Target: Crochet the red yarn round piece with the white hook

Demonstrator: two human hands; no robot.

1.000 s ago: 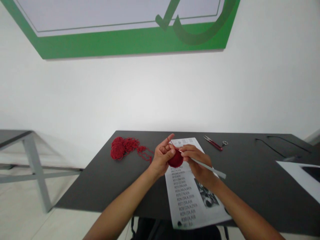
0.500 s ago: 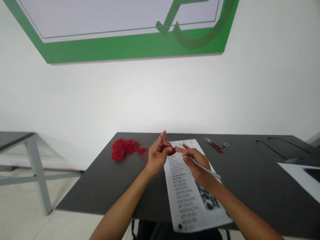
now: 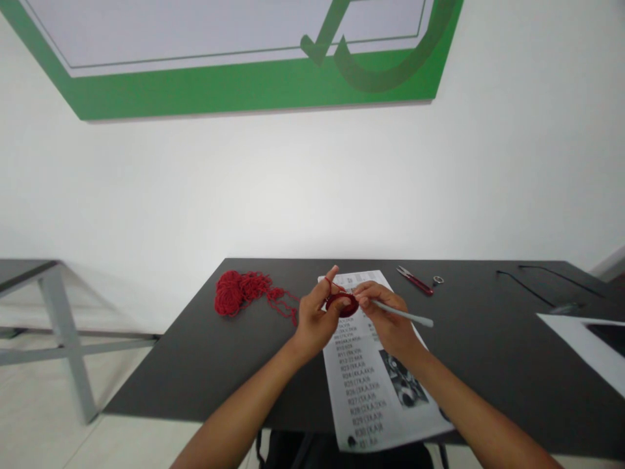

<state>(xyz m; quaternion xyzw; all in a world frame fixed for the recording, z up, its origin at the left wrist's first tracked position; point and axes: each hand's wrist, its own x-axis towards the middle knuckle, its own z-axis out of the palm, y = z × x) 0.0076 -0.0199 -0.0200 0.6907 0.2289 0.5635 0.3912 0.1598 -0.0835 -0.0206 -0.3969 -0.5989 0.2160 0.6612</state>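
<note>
My left hand pinches a small round piece of red crochet, with a strand of red yarn looped over its raised index finger. Closed around a crochet hook with a pale grey handle, my right hand meets the edge of the piece with its fingertips. The hook's tip is hidden at the stitches. Red yarn lies in a loose heap to the left, its strand trailing toward my left hand. Beneath both hands is a printed pattern sheet with rows of text and a picture.
Red-handled thread snips and a small metal ring-shaped item lie at the back right of the dark table. Eyeglasses and a white sheet with a dark area are farther right. A wall stands behind.
Both hands have moved slightly right, and the left a little lower. My right fingers have closed in against the crochet piece, and the hook handle now lies flatter.
</note>
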